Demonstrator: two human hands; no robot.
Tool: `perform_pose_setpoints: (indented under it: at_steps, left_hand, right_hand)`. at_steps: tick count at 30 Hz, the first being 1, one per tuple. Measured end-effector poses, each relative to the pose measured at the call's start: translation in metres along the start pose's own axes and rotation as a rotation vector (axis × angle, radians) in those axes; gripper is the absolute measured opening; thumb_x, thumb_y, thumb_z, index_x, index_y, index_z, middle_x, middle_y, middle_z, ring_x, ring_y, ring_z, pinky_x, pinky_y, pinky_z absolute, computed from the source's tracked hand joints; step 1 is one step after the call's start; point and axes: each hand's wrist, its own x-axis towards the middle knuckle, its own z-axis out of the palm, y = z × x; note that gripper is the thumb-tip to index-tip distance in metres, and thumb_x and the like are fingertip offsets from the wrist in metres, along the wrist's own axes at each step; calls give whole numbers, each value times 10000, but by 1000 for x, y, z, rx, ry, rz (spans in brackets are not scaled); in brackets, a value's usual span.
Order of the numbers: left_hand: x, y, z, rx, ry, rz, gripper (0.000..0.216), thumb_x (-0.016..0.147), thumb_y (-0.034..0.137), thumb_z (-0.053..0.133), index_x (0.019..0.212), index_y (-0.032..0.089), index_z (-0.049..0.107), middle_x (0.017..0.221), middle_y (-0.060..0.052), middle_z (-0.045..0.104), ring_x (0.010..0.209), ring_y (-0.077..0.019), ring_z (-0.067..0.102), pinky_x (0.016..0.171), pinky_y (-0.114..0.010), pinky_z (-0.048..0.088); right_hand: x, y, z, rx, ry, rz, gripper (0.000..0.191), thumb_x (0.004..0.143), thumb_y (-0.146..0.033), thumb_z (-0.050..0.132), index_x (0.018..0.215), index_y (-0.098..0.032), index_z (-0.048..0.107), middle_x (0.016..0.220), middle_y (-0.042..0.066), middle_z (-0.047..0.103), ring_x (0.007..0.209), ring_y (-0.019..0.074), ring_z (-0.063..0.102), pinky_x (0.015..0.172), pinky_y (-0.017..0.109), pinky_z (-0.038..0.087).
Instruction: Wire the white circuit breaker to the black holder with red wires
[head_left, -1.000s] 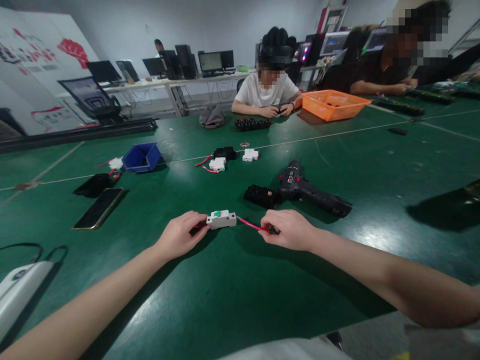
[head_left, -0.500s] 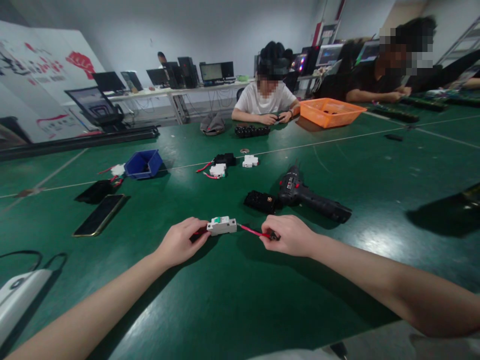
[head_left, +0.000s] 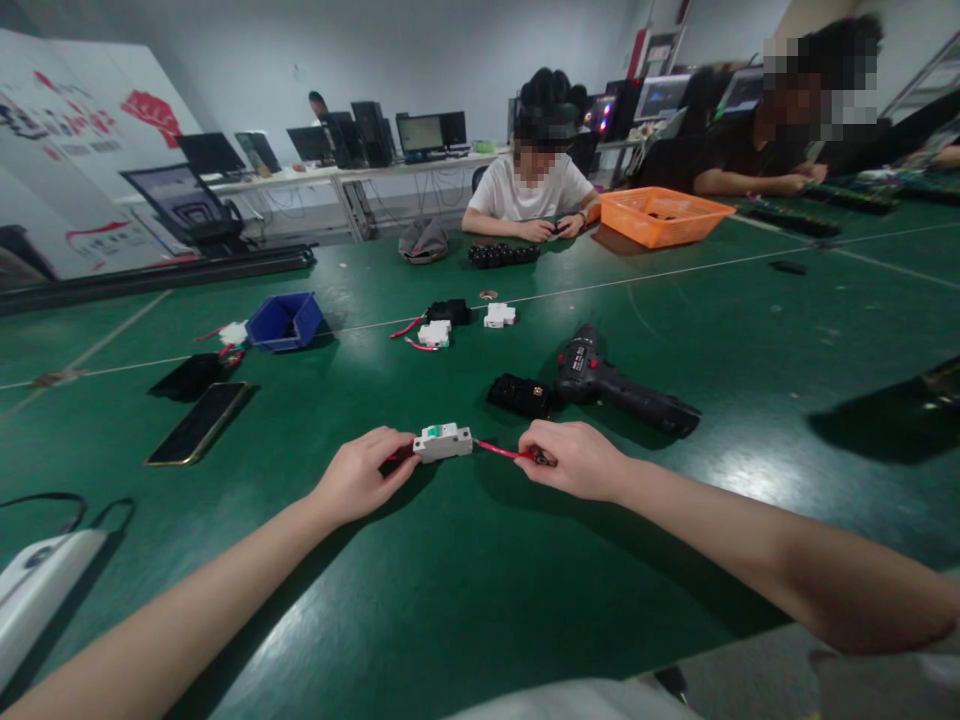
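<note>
A small white circuit breaker (head_left: 444, 441) with a green switch lies on the green table (head_left: 465, 600) between my hands. A red wire (head_left: 501, 451) runs from its right end into my right hand (head_left: 577, 460), whose fingers are pinched shut on the wire's end. My left hand (head_left: 358, 475) is closed on another red wire at the breaker's left end. A black cordless drill (head_left: 622, 385) and a black block (head_left: 519, 394) lie just beyond my right hand.
More breakers with red wires (head_left: 435, 330) lie mid-table, near a blue bin (head_left: 283, 319). A phone (head_left: 197, 422) lies at the left, a white device (head_left: 37, 590) at the near left. An orange basket (head_left: 664, 213) stands far right. Two other people sit across the table.
My hands and the breaker have stayed put on the table; only the camera view shifted slightly down and back up.
</note>
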Motion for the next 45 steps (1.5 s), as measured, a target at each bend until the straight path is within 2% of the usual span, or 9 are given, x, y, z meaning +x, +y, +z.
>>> perform_pose_setpoints:
  at_steps: [6, 12, 17, 26, 36, 41, 45]
  left_hand:
    - [0, 0, -1, 13, -5, 23, 247, 979, 326, 545, 1135, 181, 671, 946, -71, 725, 849, -177, 673, 757, -282, 543]
    - [0, 1, -1, -2, 2, 3, 242, 971, 329, 548, 1117, 181, 674, 996, -75, 726, 876, -177, 671, 764, -291, 540]
    - [0, 2, -2, 3, -11, 7, 246, 961, 311, 539, 1116, 185, 683, 952, -67, 728, 847, -176, 668, 748, -293, 536]
    - [0, 2, -1, 19, 11, 40, 250, 971, 300, 523, 1127, 171, 671, 963, -72, 735, 853, -184, 675, 739, -298, 532]
    - [0, 1, -1, 23, 2, 33, 248, 973, 305, 522, 1142, 192, 664, 984, -71, 739, 866, -183, 675, 751, -299, 534]
    - [0, 1, -1, 15, 2, 32, 251, 971, 308, 526, 1144, 195, 668, 978, -70, 737, 859, -183, 676, 746, -294, 532]
    - [0, 2, -1, 21, -2, 31, 257, 976, 315, 522, 1143, 184, 669, 977, -74, 737, 858, -183, 674, 749, -294, 533]
  right_hand:
    - [2, 3, 0, 47, 23, 47, 171, 1009, -326, 571, 1000, -170, 642, 898, 47, 680, 673, 142, 587, 594, 267, 397]
    - [4, 11, -5, 139, -69, 44, 175, 1003, -343, 579, 1009, -182, 646, 910, 49, 683, 695, 151, 595, 598, 267, 411]
    - [6, 19, -9, 160, -144, 92, 175, 1004, -344, 583, 1038, -194, 667, 850, 23, 702, 694, 156, 615, 612, 265, 402]
    - [8, 18, -10, 154, -102, 94, 211, 1021, -347, 550, 1064, -209, 704, 971, 39, 740, 821, 179, 662, 693, 278, 445]
    - [8, 18, -4, 113, -92, 126, 236, 1015, -370, 555, 1103, -198, 690, 962, 54, 724, 756, 170, 634, 643, 276, 433]
    - [6, 15, -4, 81, -79, 108, 220, 997, -285, 536, 1143, -189, 669, 956, 61, 691, 690, 149, 585, 599, 269, 417]
    - [6, 13, -8, 98, -99, 84, 253, 1020, -231, 449, 1161, -186, 653, 1050, 84, 691, 786, 172, 620, 674, 294, 464]
